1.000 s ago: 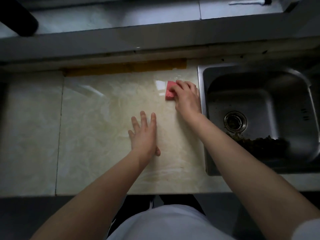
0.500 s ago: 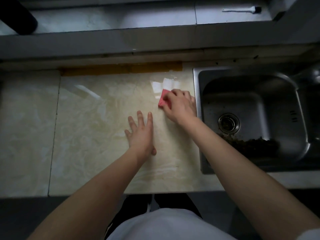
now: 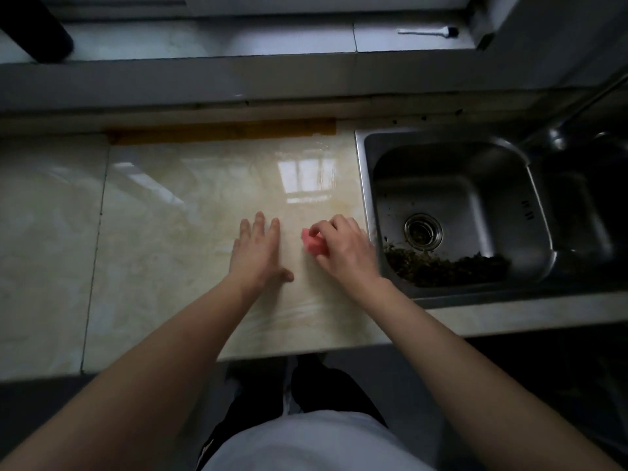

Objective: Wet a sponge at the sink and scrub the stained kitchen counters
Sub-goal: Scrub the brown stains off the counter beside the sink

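No text, label, brand or number can be read anywhere.

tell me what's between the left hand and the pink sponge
Nothing but a bare strip of counter lies between the left hand and the pink sponge, which the right hand grips, as the head view shows.

A white-handled brush (image 3: pixel 428 31) lies on the window ledge (image 3: pixel 210 39) (dark head pointing right). A dark object (image 3: pixel 37 32) sits at the ledge's left end; yellow tape (image 3: pixel 221 132) runs below.
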`<state>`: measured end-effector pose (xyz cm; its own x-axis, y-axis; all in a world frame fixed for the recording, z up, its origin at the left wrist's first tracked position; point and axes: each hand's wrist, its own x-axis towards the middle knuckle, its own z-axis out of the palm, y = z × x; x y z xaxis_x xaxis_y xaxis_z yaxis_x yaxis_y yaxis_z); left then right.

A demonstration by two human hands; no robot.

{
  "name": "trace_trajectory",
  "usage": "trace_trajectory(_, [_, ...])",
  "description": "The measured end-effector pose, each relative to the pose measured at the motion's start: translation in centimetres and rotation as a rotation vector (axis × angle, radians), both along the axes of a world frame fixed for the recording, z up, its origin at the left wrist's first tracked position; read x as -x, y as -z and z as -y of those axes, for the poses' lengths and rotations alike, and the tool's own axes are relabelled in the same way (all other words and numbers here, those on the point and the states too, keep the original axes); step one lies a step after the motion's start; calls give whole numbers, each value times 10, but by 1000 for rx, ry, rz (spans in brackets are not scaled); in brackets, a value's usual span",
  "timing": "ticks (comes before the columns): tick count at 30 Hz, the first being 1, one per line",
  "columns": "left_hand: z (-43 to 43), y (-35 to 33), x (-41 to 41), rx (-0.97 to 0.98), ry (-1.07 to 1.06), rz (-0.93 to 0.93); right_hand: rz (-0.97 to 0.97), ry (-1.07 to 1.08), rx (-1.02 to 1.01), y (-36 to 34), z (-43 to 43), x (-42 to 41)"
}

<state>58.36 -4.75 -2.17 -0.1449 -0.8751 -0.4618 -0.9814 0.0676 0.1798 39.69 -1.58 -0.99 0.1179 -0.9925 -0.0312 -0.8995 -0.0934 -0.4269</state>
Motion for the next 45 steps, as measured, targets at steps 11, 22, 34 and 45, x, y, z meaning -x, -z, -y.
trace_trajectory(11, [-14,-4,-25,93,58,19,-181,-103,-29,26,-43,0])
trace_trajectory(22, [5,-6,-5,-115,-178,40,-161,-38,-47,29,52,4])
trace_trajectory(34, [11,0,2,-139,-214,70,-161,-59,-126,19,171,6])
trace_trajectory(45, [11,1,-2,-106,-197,78,-134,-52,-133,18,75,5])
